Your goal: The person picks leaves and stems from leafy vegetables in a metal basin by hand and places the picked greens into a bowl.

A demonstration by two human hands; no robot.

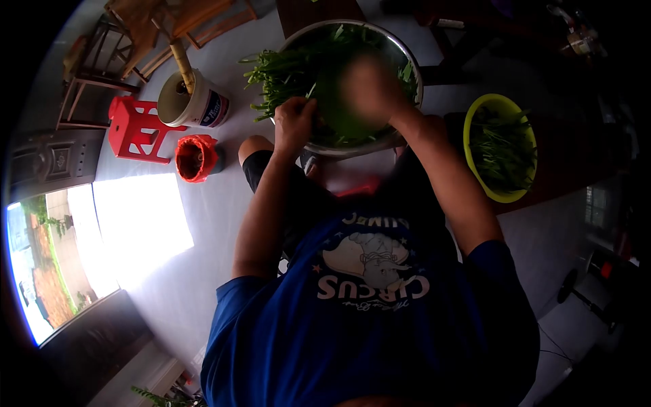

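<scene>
A wide metal basin (pixel 415 57) full of long-stemmed leafy greens (pixel 271 78) stands in front of my knees. My left hand (pixel 295 123) is over its near left rim, fingers pinched together on a green stem whose pale end shows by the thumb. Over the middle of the basin, motion smears my right hand (pixel 371 91); its fingers cannot be made out. A blurred green patch lies just beside that hand, and whether it is held is unclear. On the right, a yellow-green oval basket (pixel 468 146) contains more loose greens (pixel 502 149).
To the left stand a white bucket (pixel 175 108) with a bamboo piece (pixel 182 64) in it, a red plastic stool (pixel 139 129) and a small bin with a red bag (pixel 193 159). Wooden chairs (pixel 135 30) are behind them. A dark bench (pixel 563 159) lies under the basket.
</scene>
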